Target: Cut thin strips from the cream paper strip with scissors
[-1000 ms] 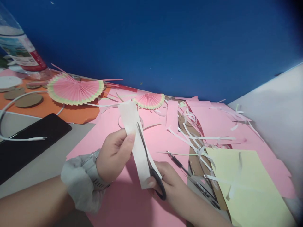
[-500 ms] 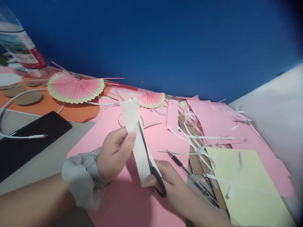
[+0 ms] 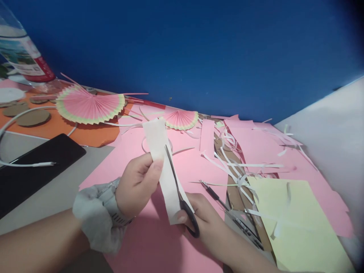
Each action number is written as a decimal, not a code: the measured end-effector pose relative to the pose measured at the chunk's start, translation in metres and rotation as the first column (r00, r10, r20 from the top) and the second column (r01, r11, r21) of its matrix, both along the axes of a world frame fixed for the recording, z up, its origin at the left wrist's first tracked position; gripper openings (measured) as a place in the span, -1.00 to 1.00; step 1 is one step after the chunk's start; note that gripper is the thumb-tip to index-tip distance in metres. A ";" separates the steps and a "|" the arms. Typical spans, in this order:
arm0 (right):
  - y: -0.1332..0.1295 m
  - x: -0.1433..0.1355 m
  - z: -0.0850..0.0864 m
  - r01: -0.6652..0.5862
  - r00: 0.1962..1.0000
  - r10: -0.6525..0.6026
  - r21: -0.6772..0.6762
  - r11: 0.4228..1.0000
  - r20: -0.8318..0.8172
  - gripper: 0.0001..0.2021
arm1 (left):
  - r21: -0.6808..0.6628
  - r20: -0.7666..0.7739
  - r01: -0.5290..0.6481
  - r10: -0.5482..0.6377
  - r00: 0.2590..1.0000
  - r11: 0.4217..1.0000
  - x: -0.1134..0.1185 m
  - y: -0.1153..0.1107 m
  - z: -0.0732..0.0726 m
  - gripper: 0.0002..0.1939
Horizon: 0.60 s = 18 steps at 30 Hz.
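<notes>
My left hand (image 3: 140, 181) pinches a long white paper strip (image 3: 155, 136) by its left edge, thumb on top, fingers behind. Closed around the handles of black-handled scissors (image 3: 187, 212), my right hand (image 3: 203, 216) sits at the strip's lower end. The blades lie along the strip's right side, tips pointing up and away, near my left thumb. A narrow sliver of the paper shows to the right of the blades. Beneath both hands is a large pink sheet (image 3: 204, 167) on the table. The fingers behind the strip are hidden.
Pleated pink-and-green paper fans (image 3: 91, 106) lie at the back. A black phone (image 3: 40, 167), a white cable (image 3: 40, 164) and a plastic bottle (image 3: 25, 57) are left. Right are pens (image 3: 212, 191), paper scraps (image 3: 227, 161) and a yellow-green sheet (image 3: 307, 212). A blue partition (image 3: 182, 53) stands behind.
Almost nothing differs. The view has shifted very slightly, and both hands, the strip and the scissors keep nearly the same position.
</notes>
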State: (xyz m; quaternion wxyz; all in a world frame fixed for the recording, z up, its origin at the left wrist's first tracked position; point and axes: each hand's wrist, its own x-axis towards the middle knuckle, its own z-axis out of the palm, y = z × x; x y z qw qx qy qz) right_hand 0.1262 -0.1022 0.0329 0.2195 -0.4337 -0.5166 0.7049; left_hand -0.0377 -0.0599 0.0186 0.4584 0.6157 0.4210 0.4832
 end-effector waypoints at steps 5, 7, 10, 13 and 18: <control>0.000 0.000 0.001 -0.007 1.000 0.007 -0.002 1.000 0.001 -0.85 | -0.011 0.007 0.013 -0.013 1.000 1.000 0.000 0.000 -0.001 -0.65; 0.000 0.000 0.001 -0.006 1.000 0.006 -0.003 1.000 -0.004 -0.85 | -0.007 0.011 0.015 -0.015 1.000 1.000 0.000 0.000 -0.001 -0.64; -0.001 0.000 -0.001 0.002 1.000 -0.001 0.028 1.000 -0.004 -0.84 | 0.019 0.025 0.012 -0.012 1.000 1.000 0.000 0.000 -0.002 -0.64; -0.001 0.000 -0.002 -0.010 1.000 0.010 0.037 0.999 -0.002 -0.82 | 0.029 0.049 0.018 -0.019 0.999 0.999 0.000 0.000 -0.003 -0.64; -0.001 -0.001 -0.003 0.005 1.000 -0.005 0.054 0.999 -0.002 -0.78 | 0.027 0.064 0.024 -0.026 0.998 0.999 0.001 0.000 -0.003 -0.65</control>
